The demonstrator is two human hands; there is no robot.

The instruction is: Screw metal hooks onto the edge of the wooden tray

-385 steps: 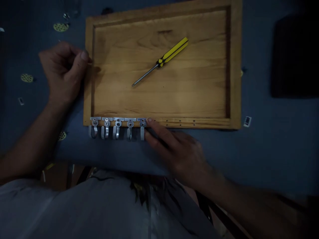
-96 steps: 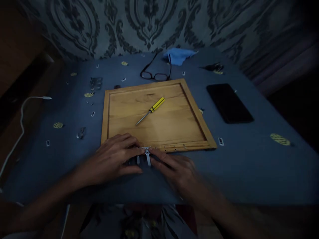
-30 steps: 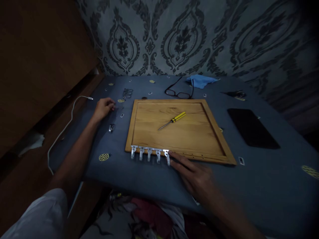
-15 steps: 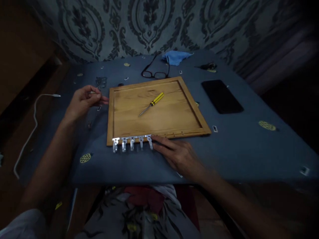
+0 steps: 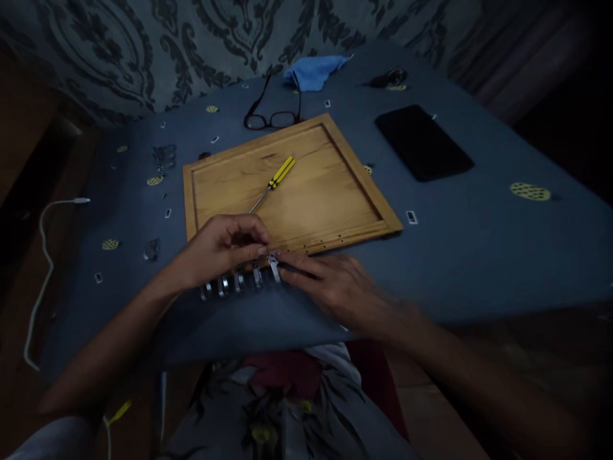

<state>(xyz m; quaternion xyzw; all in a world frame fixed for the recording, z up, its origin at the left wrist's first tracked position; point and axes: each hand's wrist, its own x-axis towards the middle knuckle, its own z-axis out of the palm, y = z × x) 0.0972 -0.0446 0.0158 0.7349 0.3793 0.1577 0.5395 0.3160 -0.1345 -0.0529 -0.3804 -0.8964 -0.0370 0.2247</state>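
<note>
A wooden framed panel (image 5: 330, 198) lies flat on the table. Along its near edge sits a metal hook rail (image 5: 274, 267) with several curved hooks hanging over the edge. My left hand (image 5: 223, 249) is above the rail, thumb and finger pinched close to its right end; whatever small thing is between them is too hidden to name. The fingertips of my right hand (image 5: 342, 284) grip the rail's right end and steady it against the frame. A screwdriver (image 5: 281, 172) with a yellow and black handle rests on the panel, its tip partly behind my left hand.
Behind the panel are eyeglasses (image 5: 276, 120) and a blue cloth (image 5: 316, 72). A black phone (image 5: 424, 142) lies to the right, a dark object (image 5: 389, 78) beyond it. At left are small clear bags (image 5: 165, 156), a small shiny piece (image 5: 151, 249) and a white cable (image 5: 45, 246).
My left hand has moved right and toward me, from beside the panel's left edge to the rail's right end. My right hand stays on the rail. The view has shifted slightly.
</note>
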